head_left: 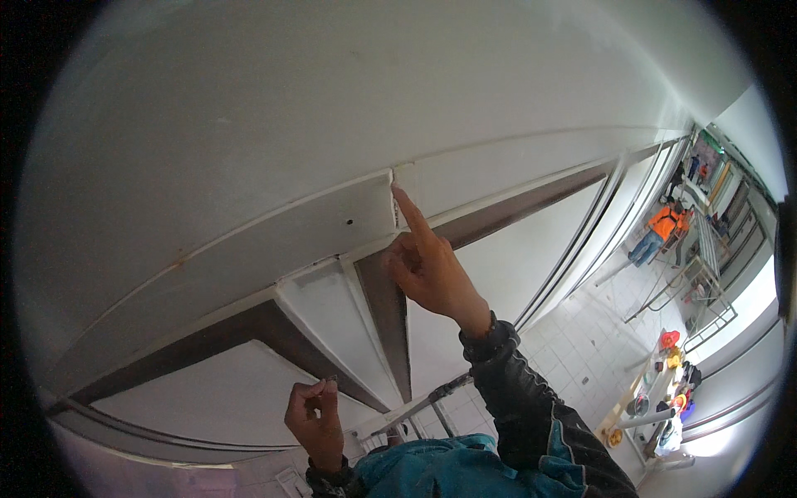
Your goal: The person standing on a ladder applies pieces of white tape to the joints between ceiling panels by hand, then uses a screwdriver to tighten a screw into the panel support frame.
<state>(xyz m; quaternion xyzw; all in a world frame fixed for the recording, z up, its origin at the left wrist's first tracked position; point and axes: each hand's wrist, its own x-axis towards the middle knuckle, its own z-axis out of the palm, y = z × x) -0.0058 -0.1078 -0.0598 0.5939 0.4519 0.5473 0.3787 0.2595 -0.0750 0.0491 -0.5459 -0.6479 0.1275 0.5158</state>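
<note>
My right hand (436,274) is raised to a white wall panel, index finger stretched out and the other fingers curled in. The fingertip is at the upper end of a rough vertical joint (394,203) between two raised white strips. Left of the joint, the strip (290,222) has a small dark hole (349,222). Lower down, my left hand (315,419) is held in a pinch in front of the panelling. Something tiny and dark may sit between thumb and fingertip, too small to name.
Brown recessed bands (386,319) frame white panels below the strips. Metal rails (440,415) stand by my waist. At right, a bench (631,402) carries hard hats and tools. Farther off are a metal scaffold (706,257) and a person in an orange vest (664,222).
</note>
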